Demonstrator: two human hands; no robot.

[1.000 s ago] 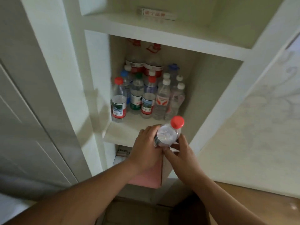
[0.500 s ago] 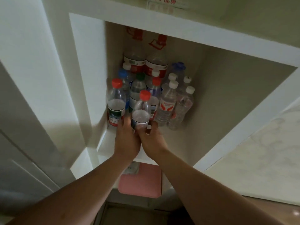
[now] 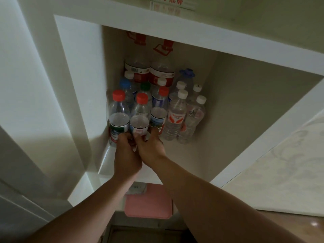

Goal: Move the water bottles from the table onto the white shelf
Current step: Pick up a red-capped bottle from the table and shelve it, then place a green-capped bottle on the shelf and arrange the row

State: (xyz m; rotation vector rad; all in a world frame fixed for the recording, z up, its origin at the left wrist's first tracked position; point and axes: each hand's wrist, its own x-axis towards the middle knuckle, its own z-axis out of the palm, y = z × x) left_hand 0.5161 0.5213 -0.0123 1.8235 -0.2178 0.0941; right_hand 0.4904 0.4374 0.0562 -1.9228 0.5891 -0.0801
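Water bottles crowd the back left of the white shelf compartment at frame centre, two big red-labelled jugs rearmost. Left hand and right hand both curl round the base of a red-capped bottle in the front row, hiding its lower label. Label print is too blurred to read; red writing on a box at the top edge is cut off

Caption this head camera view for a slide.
Left hand and right hand hold a red-capped bottle upright on the white shelf.
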